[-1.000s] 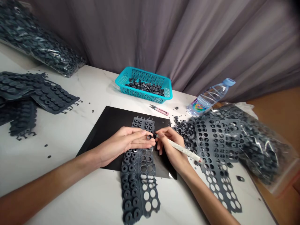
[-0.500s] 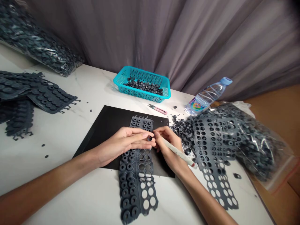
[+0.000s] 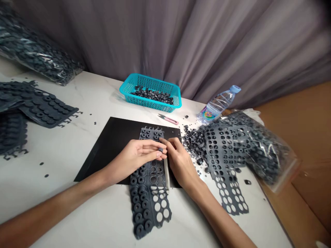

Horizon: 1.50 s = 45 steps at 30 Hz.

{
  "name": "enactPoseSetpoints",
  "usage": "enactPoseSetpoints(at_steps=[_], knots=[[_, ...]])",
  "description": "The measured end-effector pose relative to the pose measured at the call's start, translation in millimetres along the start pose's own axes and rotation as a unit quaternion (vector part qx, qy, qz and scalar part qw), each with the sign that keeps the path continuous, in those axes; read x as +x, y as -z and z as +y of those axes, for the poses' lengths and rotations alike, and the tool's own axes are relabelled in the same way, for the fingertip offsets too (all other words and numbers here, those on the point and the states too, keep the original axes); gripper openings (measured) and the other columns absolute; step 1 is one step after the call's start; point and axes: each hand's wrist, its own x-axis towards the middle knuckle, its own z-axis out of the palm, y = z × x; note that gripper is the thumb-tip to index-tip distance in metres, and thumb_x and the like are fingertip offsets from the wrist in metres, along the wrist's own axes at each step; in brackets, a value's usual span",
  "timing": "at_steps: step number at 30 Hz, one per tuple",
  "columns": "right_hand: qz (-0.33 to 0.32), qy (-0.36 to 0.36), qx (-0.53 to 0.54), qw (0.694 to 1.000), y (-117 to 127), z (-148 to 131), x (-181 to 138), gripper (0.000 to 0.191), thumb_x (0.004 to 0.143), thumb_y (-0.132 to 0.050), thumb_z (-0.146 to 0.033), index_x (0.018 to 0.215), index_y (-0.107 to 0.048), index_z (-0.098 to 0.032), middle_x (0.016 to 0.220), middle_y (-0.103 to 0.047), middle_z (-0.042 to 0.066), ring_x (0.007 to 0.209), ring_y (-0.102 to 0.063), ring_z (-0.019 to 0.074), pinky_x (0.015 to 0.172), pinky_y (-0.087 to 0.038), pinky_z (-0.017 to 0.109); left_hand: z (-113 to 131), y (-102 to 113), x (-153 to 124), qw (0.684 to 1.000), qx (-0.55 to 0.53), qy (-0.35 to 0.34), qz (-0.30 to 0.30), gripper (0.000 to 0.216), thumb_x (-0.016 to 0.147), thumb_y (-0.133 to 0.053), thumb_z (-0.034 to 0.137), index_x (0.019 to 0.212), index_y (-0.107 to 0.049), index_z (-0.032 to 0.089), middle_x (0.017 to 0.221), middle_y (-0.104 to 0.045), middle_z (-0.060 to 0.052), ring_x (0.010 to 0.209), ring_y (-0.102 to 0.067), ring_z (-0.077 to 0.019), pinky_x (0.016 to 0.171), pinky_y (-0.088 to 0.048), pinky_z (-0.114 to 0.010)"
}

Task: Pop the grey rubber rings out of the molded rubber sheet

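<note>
My left hand (image 3: 147,151) pinches a small black rubber grommet (image 3: 160,150) between thumb and fingers, palm turned partly up. Close against its fingertips, my right hand (image 3: 179,160) is closed around a slim white pen-like tool (image 3: 167,175), whose shaft points down toward me; its tip is hidden. Both hands are above a dark moulded rubber sheet (image 3: 152,187). Round ring-shaped parts fill the sheet's left columns, while the near right columns are punched-out holes. Part of the sheet rests on a black mat (image 3: 103,148), and its near end lies on the white table (image 3: 103,217).
Behind the mat stand a turquoise basket (image 3: 125,98) of small black pieces and pink-handled thread snips (image 3: 168,119). On the right are loose rubber pieces (image 3: 192,137), an emptied sheet (image 3: 227,186), a bottle (image 3: 217,105) and a filled bag (image 3: 271,162). More sheets (image 3: 49,110) lie left.
The white tool has swung from pointing lower right to pointing down beside the sheet. The grommet has turned in my left fingertips. The whole view has shifted slightly.
</note>
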Motion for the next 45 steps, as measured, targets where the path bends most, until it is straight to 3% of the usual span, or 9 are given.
enactPoseSetpoints(at_steps=[4,9,14,27,32,35,38,42,45], knots=[[-0.019,0.025,-0.140,0.990,9.7,4.2,10.1,0.053,0.101,-0.038,-0.005,0.152,-0.046,-0.020,0.127,-0.055,0.015,0.115,-0.055,0.0297,0.088,-0.057,0.040,7.0,-4.2,-1.4,1.000,0.000,-0.023,-0.002,0.026,0.094,-0.075,0.029,0.116,-0.077,0.016,0.116,-0.080,-0.010,0.109,-0.077,-0.0250,0.103,-0.059,-0.034],[0.010,0.057,-0.212,0.976,7.9,19.6,63.3,0.039,0.105,-0.045,-0.015,0.143,-0.054,-0.013,0.138,-0.053,0.020,0.124,-0.046,0.0335,0.107,-0.046,0.049,9.7,-4.2,-13.0,0.999,0.019,-0.027,-0.003,0.028,0.096,-0.073,0.034,0.119,-0.077,0.018,0.117,-0.080,-0.010,0.110,-0.077,-0.0255,0.103,-0.059,-0.035],[0.018,0.006,-0.240,0.971,-13.6,40.6,105.0,0.031,0.107,-0.047,-0.028,0.127,-0.063,-0.009,0.123,-0.061,0.021,0.109,-0.051,0.0330,0.097,-0.046,0.048,6.8,-0.7,-27.2,0.999,0.017,-0.029,0.022,0.037,0.095,-0.075,0.037,0.126,-0.074,0.017,0.119,-0.079,-0.012,0.106,-0.077,-0.0261,0.099,-0.061,-0.035],[0.030,0.016,-0.289,0.957,-3.7,44.0,111.0,0.032,0.098,-0.034,0.001,0.110,-0.063,-0.008,0.107,-0.063,0.023,0.100,-0.055,0.0331,0.089,-0.045,0.047,8.0,-2.9,-36.4,0.999,-0.035,-0.033,0.014,0.022,0.094,-0.078,0.030,0.107,-0.067,0.016,0.117,-0.079,-0.011,0.108,-0.077,-0.0246,0.103,-0.060,-0.036],[0.130,-0.025,-0.122,0.984,29.4,17.0,79.9,0.024,0.110,-0.035,-0.025,0.116,-0.058,-0.020,0.109,-0.064,0.012,0.081,-0.058,0.0223,0.070,-0.045,0.034,10.0,-3.7,-36.2,0.999,-0.036,-0.027,0.018,0.024,0.093,-0.078,0.030,0.112,-0.072,0.015,0.120,-0.079,-0.012,0.114,-0.076,-0.0267,0.107,-0.059,-0.037],[0.089,-0.049,0.054,0.993,45.4,-1.8,38.9,0.025,0.111,-0.039,-0.034,0.101,-0.058,-0.023,0.086,-0.064,0.004,0.072,-0.059,0.0178,0.067,-0.046,0.031,10.6,-4.9,-36.9,0.998,-0.056,-0.020,0.020,0.023,0.093,-0.078,0.029,0.111,-0.072,0.016,0.120,-0.079,-0.012,0.113,-0.076,-0.0267,0.106,-0.059,-0.037],[0.067,-0.075,0.116,0.988,50.3,-12.6,1.4,0.018,0.103,-0.061,-0.040,0.105,-0.062,-0.023,0.077,-0.063,0.000,0.061,-0.056,0.0149,0.056,-0.044,0.027,10.0,-5.5,-37.3,0.997,-0.082,-0.003,0.014,0.023,0.092,-0.080,0.028,0.109,-0.072,0.015,0.121,-0.078,-0.014,0.113,-0.076,-0.0277,0.105,-0.059,-0.038],[0.139,0.027,0.077,0.987,45.5,-16.5,-21.4,0.014,0.104,-0.060,-0.022,0.118,-0.062,-0.022,0.086,-0.069,0.004,0.068,-0.063,0.0161,0.062,-0.051,0.028,9.6,-5.4,-35.6,0.993,-0.113,0.018,0.009,0.026,0.092,-0.080,0.030,0.111,-0.073,0.014,0.121,-0.078,-0.015,0.113,-0.076,-0.0286,0.105,-0.059,-0.039],[0.115,0.105,0.071,0.985,41.1,-17.3,-24.5,0.031,0.104,-0.056,-0.013,0.133,-0.058,-0.021,0.096,-0.072,0.008,0.074,-0.066,0.0176,0.065,-0.052,0.030,10.9,-5.2,-33.1,0.992,-0.126,0.019,0.016,0.024,0.097,-0.074,0.035,0.109,-0.075,0.014,0.117,-0.079,-0.013,0.113,-0.075,-0.0271,0.105,-0.059,-0.037]])
